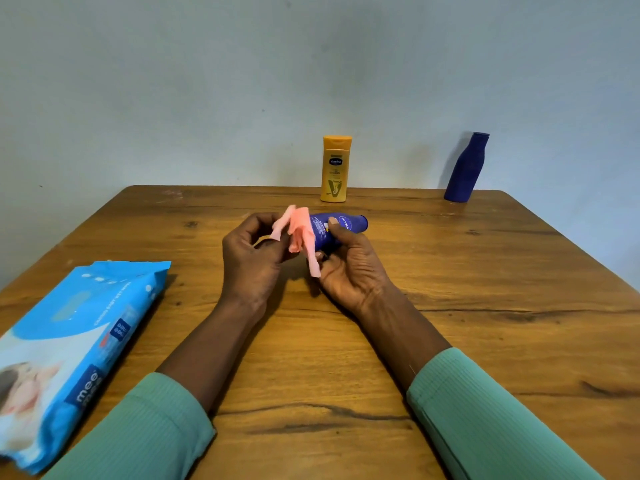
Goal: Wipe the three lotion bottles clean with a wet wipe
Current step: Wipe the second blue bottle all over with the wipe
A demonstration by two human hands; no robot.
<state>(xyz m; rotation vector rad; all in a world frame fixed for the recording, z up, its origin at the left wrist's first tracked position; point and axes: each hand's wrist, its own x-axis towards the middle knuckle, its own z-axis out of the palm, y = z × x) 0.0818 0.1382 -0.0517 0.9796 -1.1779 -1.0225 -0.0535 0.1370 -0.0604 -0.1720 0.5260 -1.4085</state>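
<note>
Just in front of the yellow bottle [335,168], the right hand [353,271] grips a blue Nivea bottle [343,225] on its side over the wooden table [485,306]. The left hand [249,261] pinches a pink wet wipe [299,230] draped over that bottle's end. A dark blue bottle [465,168] stands well right of the yellow one, and a wipes pack [76,341] lies nearer, to its left.

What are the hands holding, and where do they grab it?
The right hand grips the blue Nivea bottle round its middle. The left hand pinches the pink wet wipe by its edge; it drapes over the bottle's wide end.
</note>
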